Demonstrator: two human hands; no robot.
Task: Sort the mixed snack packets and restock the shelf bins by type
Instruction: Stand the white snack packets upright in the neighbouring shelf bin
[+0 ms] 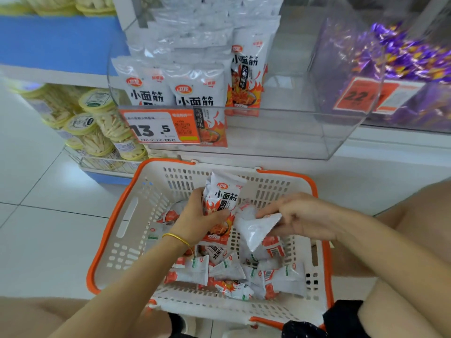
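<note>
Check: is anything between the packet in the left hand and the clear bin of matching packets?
Nothing visible, apart from the clear front wall of the bin, with its price tag; the packet must go over it.

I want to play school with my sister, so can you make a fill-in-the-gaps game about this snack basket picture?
1. The basket has an ____ rim.
2. The left hand grips a printed packet, and the right hand pinches a plain packet coloured ____.
3. The price tag on the clear bin reads ____.
4. The sweets beside it have ____ wrappers.

Missing words: orange, white, 13.5, purple.
</note>
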